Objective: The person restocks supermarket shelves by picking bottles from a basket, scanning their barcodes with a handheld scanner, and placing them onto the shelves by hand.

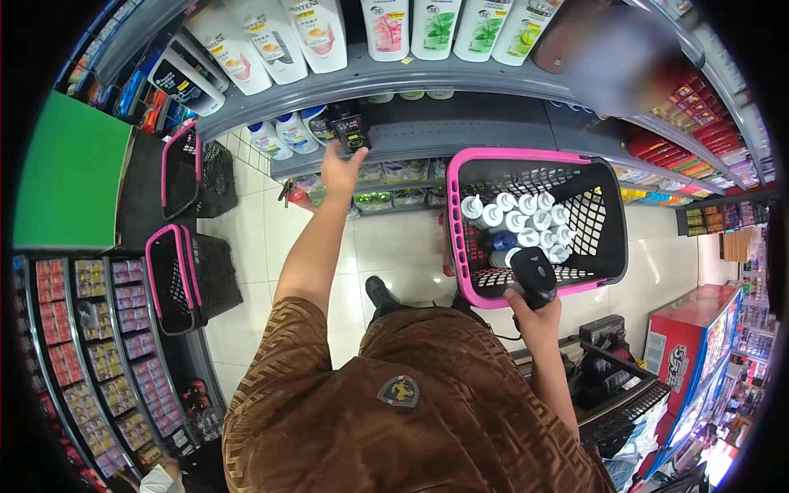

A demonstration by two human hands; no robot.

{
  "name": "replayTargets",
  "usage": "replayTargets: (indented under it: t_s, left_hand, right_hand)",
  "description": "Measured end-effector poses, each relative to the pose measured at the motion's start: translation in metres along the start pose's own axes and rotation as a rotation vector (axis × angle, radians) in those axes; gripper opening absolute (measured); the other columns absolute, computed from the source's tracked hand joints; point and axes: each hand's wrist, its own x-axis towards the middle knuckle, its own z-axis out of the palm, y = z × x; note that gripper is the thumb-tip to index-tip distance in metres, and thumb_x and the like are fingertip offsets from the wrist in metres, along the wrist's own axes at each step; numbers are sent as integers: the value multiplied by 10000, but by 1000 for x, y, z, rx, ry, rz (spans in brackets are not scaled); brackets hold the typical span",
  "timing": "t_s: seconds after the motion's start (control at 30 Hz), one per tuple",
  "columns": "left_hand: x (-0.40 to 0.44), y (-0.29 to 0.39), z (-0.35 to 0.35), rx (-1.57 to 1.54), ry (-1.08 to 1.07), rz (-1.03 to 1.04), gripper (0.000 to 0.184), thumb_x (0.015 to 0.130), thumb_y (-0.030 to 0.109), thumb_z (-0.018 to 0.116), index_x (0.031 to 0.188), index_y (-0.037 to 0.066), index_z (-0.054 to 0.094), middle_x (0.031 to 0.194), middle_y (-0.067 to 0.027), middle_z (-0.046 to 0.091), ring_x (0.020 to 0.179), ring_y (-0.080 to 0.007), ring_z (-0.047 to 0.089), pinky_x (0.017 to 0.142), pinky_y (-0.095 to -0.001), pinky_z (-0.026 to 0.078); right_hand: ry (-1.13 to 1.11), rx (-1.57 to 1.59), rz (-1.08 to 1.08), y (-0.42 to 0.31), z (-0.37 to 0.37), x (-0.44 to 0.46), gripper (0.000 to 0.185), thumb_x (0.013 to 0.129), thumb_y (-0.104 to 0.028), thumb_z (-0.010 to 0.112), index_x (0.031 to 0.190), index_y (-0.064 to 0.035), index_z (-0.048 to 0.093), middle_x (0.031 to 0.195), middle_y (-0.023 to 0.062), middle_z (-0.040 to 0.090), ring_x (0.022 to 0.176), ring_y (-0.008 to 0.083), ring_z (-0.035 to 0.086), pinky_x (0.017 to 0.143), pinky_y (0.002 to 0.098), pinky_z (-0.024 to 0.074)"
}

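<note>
At the lower shelf, my left hand (340,170) is closed around the base of a black CLEAR shampoo bottle (351,134), which stands upright at the end of a row. White bottles with blue labels (293,133) stand just left of it. My right hand (538,322) grips a black handheld barcode scanner (534,278), held over the near edge of a black shopping basket with a pink rim (454,222). Inside that basket are several white pump bottles (515,220), seen from above, and one with a blue top (503,240).
Large shampoo bottles (322,37) line the upper shelf (394,78). Two more pink-handled black baskets (215,283) stand at the left by a green panel (72,177). Packaged goods racks (103,353) lie lower left. A red cooler (686,345) is at the right.
</note>
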Motion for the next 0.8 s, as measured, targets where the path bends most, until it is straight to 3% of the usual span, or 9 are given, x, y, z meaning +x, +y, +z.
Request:
replayTargets:
  t_s: [0.03,0.1,0.17,0.23,0.57,0.63,0.8]
  left_hand:
    - [-4,1,0,-3,3,-5,842,716,419,903,1346,-24,562,1277,-230,672,1180,-385,650,985,-456,511]
    - [-6,5,2,100,-196,-156,769,736,466,878,1303,26,604,1204,-218,705,1129,-405,667,954,-481,523]
    - [-2,-2,13,137,-184,-178,732,744,499,862,1277,65,609,1125,-202,730,1076,-408,685,928,-492,533]
    - [-1,7,12,179,-200,-223,744,749,559,840,1224,29,626,1137,-206,720,1085,-386,688,916,-466,530]
    - [24,10,24,307,-186,-225,750,751,603,819,1153,10,597,1046,-225,733,1009,-404,705,886,-481,553]
    - [25,8,26,298,-186,-208,750,748,607,820,1142,9,598,1040,-228,733,1000,-408,706,879,-483,555]
    - [27,10,26,290,-178,-220,742,740,600,830,1122,7,601,1031,-233,732,995,-416,705,877,-487,554]
  right_hand:
    - [3,25,-5,0,1,-1,207,850,-68,796,1016,-5,689,836,5,676,739,79,578,685,263,479]
    - [8,7,1,1,3,-2,195,853,-68,793,1007,-5,691,819,3,671,715,74,573,659,260,474]
    - [13,-12,16,3,5,-5,184,855,-68,791,997,-4,693,803,2,667,692,69,568,633,257,468]
    - [11,-3,-4,7,8,-6,311,878,-32,757,1183,-20,696,676,-44,593,494,25,451,453,226,327]
    - [50,-72,28,5,16,-12,223,889,-37,760,1098,-2,691,613,-62,536,471,32,440,437,236,325]
    - [58,-29,77,1,17,-14,192,874,-86,789,1031,-9,709,722,-43,617,618,38,507,555,233,400]
    - [58,-32,81,-1,18,-14,202,874,-91,791,1043,-12,712,732,-45,620,630,36,506,563,231,400]
